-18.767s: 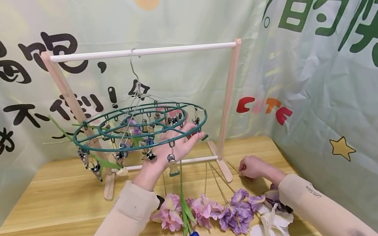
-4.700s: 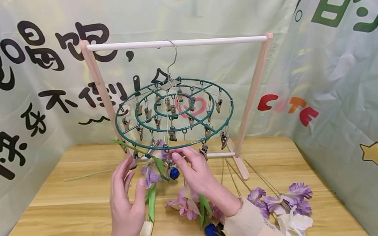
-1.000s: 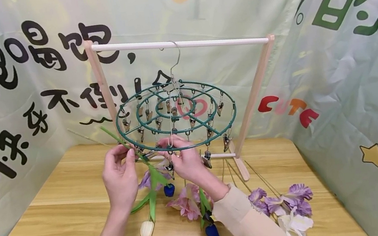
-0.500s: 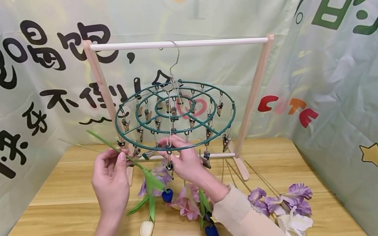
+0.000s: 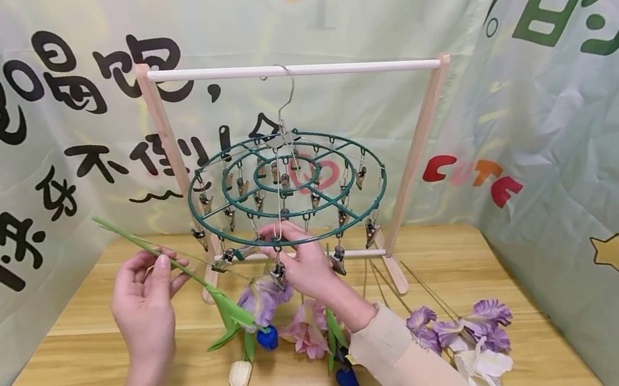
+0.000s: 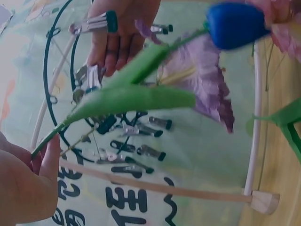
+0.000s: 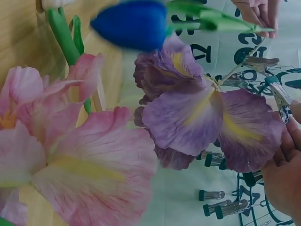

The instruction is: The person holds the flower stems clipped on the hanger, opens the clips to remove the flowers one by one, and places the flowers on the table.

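In the head view my left hand (image 5: 144,311) pinches the green stem of a blue tulip (image 5: 268,338), whose bloom points down and right. A thin stem of a purple iris (image 5: 265,299) passes close by that hand; whether the fingers hold it too, I cannot tell. My right hand (image 5: 309,270), under the near rim of a round green clip hanger (image 5: 296,214), pinches a metal clip (image 7: 281,96) with a green tip, seen in the right wrist view. The tulip stem lies apart from this clip. Several other clips dangle from the hanger's rings.
A wooden stand (image 5: 418,153) with a white bar (image 5: 356,66) carries the hanger. On the table lie a white tulip (image 5: 241,376), a pink flower (image 5: 306,330) and another blue tulip (image 5: 347,382). Purple irises (image 5: 487,320) and a white flower (image 5: 483,370) lie right.
Over the last second my left hand has drawn left and down with the blue tulip, away from the clip. My right hand has stayed at the hanger's near rim.
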Motion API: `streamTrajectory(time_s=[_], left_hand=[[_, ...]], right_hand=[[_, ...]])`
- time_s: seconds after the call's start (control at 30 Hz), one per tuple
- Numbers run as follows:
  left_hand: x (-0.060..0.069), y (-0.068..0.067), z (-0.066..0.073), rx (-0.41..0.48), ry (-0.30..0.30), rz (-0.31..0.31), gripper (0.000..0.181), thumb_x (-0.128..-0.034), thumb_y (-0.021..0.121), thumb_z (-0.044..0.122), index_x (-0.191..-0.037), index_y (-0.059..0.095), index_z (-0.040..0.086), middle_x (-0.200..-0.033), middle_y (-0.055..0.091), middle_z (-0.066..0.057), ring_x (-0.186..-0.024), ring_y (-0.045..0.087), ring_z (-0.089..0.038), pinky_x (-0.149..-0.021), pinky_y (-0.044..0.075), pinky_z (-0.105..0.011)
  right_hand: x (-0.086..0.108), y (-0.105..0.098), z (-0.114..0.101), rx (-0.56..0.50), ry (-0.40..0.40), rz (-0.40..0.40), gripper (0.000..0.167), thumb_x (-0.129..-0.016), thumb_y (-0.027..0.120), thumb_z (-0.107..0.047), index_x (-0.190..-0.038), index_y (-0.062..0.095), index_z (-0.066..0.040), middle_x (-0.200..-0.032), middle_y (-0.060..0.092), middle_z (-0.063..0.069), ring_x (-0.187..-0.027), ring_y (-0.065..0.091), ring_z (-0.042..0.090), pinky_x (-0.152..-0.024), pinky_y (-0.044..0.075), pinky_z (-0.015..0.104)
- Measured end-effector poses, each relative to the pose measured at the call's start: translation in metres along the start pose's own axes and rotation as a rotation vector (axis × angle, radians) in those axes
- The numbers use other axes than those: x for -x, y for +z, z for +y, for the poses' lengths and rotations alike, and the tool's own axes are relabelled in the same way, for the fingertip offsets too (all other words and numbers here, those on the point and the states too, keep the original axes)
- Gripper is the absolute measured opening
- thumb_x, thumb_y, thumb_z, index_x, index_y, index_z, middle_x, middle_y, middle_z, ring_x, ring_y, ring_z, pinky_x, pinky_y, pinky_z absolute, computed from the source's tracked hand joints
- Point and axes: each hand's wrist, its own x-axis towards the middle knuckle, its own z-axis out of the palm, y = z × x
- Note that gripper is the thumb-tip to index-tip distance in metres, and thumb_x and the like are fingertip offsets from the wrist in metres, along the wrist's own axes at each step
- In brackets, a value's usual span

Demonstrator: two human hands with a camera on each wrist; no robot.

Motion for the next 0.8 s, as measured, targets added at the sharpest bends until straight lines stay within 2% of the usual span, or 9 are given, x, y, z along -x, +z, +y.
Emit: streamTrajectory(time_s=[0.27,0.4,0.5,0.67,0.8], left_hand=[[-0.010,-0.020,0.005,0.188,-0.068,0.068,0.015,-0.1039,0.058,0.002,-0.114,0.056,-0.009,-0.103,0.062,-0.020,-0.085,0.070,-0.023,-0.076,0.064,-0.035],[-0.015,-0.034,0.007,0.300,-0.091,0.093,0.017,-0.1040,0.057,0.000,-0.115,0.052,-0.012,-0.101,0.060,-0.020,-0.080,0.069,-0.024,-0.071,0.064,-0.035],[-0.020,-0.045,0.007,0.364,-0.108,0.133,0.016,-0.1036,0.057,-0.002,-0.115,0.051,-0.012,-0.099,0.059,-0.020,-0.074,0.069,-0.025,-0.068,0.065,-0.035],[-0.032,-0.066,0.002,0.418,-0.172,0.181,0.019,-0.1027,0.059,-0.002,-0.117,0.049,-0.010,-0.098,0.058,-0.018,-0.070,0.068,-0.027,-0.065,0.065,-0.037],[-0.042,-0.087,-0.006,0.369,-0.273,0.135,0.021,-0.1032,0.060,0.001,-0.119,0.048,-0.006,-0.102,0.058,-0.015,-0.075,0.069,-0.025,-0.068,0.065,-0.037]], right_hand=[[0.000,0.000,0.001,0.000,-0.006,-0.004,0.020,-0.096,0.073,-0.003,-0.115,0.073,-0.008,-0.107,0.071,0.003,-0.108,0.065,0.020,-0.097,0.053,0.037],[0.000,0.000,0.002,-0.008,0.001,-0.011,0.020,-0.097,0.072,-0.004,-0.116,0.073,-0.009,-0.109,0.070,0.002,-0.111,0.064,0.020,-0.099,0.052,0.038],[0.000,0.000,0.002,-0.012,0.003,-0.016,0.019,-0.097,0.072,-0.006,-0.116,0.073,-0.009,-0.109,0.071,0.002,-0.112,0.064,0.019,-0.099,0.052,0.038],[0.000,0.000,0.003,-0.009,0.002,-0.017,0.019,-0.097,0.073,-0.011,-0.116,0.073,-0.010,-0.109,0.071,0.002,-0.111,0.064,0.019,-0.099,0.052,0.038],[0.000,0.000,0.004,-0.014,0.005,-0.023,0.018,-0.098,0.072,-0.013,-0.116,0.073,-0.010,-0.109,0.071,0.002,-0.112,0.063,0.019,-0.098,0.052,0.038]])
